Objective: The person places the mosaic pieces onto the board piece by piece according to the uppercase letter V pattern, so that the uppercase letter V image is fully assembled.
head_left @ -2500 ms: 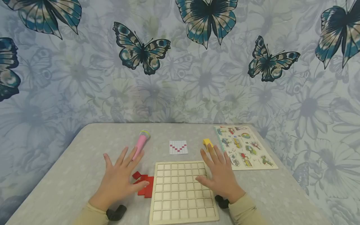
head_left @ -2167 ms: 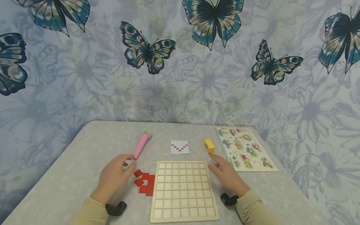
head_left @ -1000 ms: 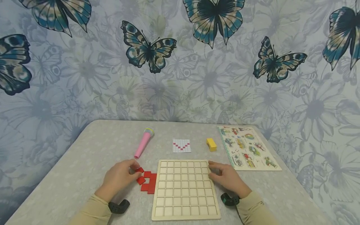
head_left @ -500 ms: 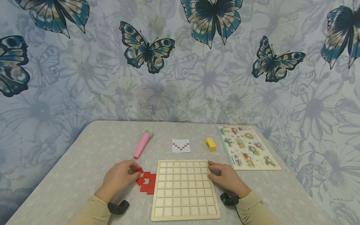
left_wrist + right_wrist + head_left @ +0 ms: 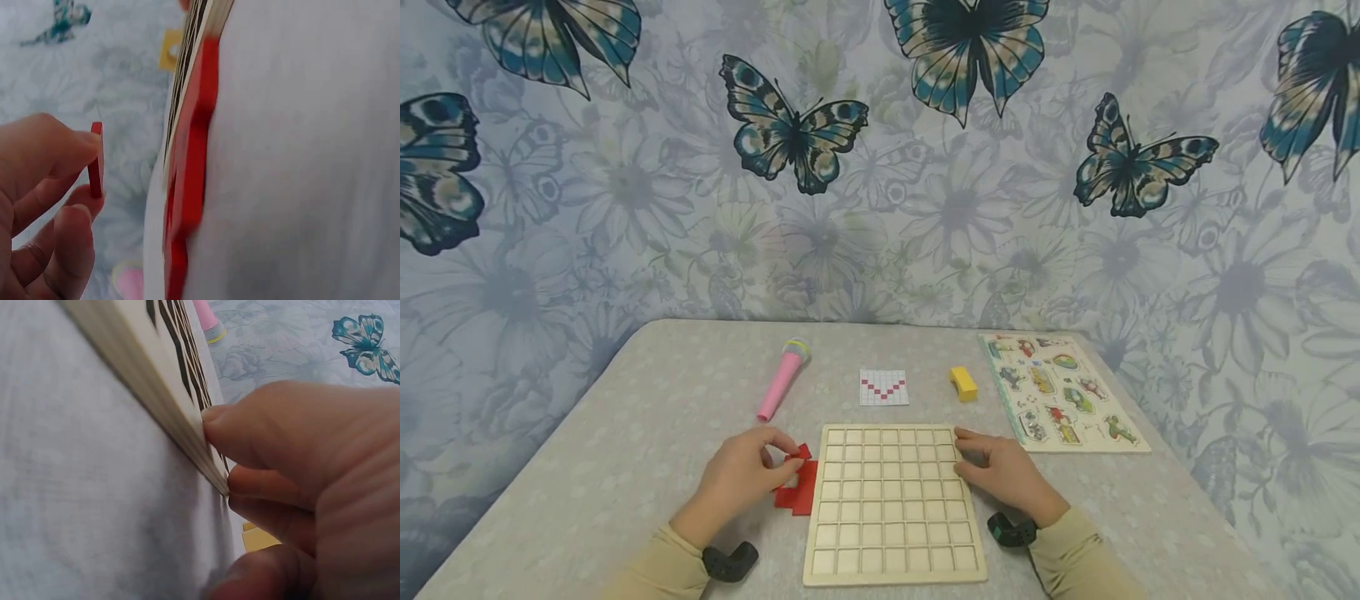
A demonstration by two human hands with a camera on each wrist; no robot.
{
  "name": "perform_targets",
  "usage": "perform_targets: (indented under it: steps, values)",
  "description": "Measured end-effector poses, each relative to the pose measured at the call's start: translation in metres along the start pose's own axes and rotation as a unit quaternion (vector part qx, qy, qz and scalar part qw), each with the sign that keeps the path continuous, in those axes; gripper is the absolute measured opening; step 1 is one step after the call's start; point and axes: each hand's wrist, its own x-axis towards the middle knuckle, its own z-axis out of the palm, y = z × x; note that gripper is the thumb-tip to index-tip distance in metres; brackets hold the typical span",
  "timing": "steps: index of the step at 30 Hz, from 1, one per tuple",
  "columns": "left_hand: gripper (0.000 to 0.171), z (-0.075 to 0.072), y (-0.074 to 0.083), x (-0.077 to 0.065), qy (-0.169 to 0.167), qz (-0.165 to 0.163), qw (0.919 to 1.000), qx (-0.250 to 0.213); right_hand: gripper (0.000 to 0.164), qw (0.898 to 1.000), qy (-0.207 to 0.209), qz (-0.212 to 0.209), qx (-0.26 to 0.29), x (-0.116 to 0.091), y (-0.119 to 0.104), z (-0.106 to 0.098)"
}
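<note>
My left hand [image 5: 741,473] pinches a small red square tile [image 5: 96,159] between thumb and fingertips, held up off the table in the left wrist view. Below it, several more red tiles [image 5: 803,492] lie against the left side of a pale wooden grid board [image 5: 895,580]; my fingers partly cover them. The board's square cells hold no tiles. At the board's right edge, near the far corner, rests my right hand [image 5: 1011,479]. Its thumb [image 5: 220,425] and fingertips touch the board's side without wrapping round it.
Behind the board lies a small card [image 5: 883,388] with a pink V pattern on a grid. A pink toy microphone [image 5: 781,383] is to its left, a yellow block [image 5: 963,384] to its right. A picture puzzle board [image 5: 1060,396] lies at the far right, before the butterfly wall.
Both hands, spread out at first, came down to the tiles and the board. My left hand has picked up a red tile and moved slightly right; the right hand stays at the board's edge.
</note>
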Motion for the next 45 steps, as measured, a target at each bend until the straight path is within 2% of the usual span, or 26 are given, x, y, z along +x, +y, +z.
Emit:
perform_targets:
  steps: [4, 7, 12, 15, 19, 23, 31, 45]
  values:
    - [0.019, 0.015, 0.020, -0.008, -0.028, 0.064, 0.9976, -0.005, 0.043, 1.000, -0.001, 0.000, 0.002, -0.001, -0.001, -0.003]
    - [0.017, 0.023, 0.038, -0.013, -0.058, 0.118, 0.9913, 0.006, 0.044, 1.000, -0.006, 0.002, 0.010, -0.002, 0.000, -0.003]
    - [0.014, 0.034, 0.075, -0.022, -0.122, 0.171, 0.9777, 0.011, 0.044, 1.000, -0.002, -0.001, 0.004, -0.003, 0.004, -0.001]
    - [0.012, 0.047, 0.089, -0.025, -0.148, 0.187, 0.9709, 0.019, 0.044, 1.000, 0.000, 0.000, 0.004, -0.003, 0.006, -0.001]
    - [0.013, 0.063, 0.090, -0.027, -0.153, 0.190, 0.9689, 0.044, 0.044, 1.000, 0.001, -0.004, 0.011, -0.001, 0.005, 0.000]
    - [0.015, 0.070, 0.084, -0.030, -0.148, 0.189, 0.9695, 0.049, 0.044, 1.000, 0.001, -0.011, 0.014, 0.000, 0.002, 0.000]
    - [0.014, 0.071, 0.081, -0.031, -0.148, 0.209, 0.9663, 0.028, 0.043, 1.000, 0.003, -0.014, 0.011, -0.001, -0.001, 0.000]
    - [0.012, 0.071, 0.083, -0.036, -0.121, 0.239, 0.9615, 0.062, 0.044, 1.000, -0.006, -0.013, 0.024, 0.000, 0.000, 0.000]
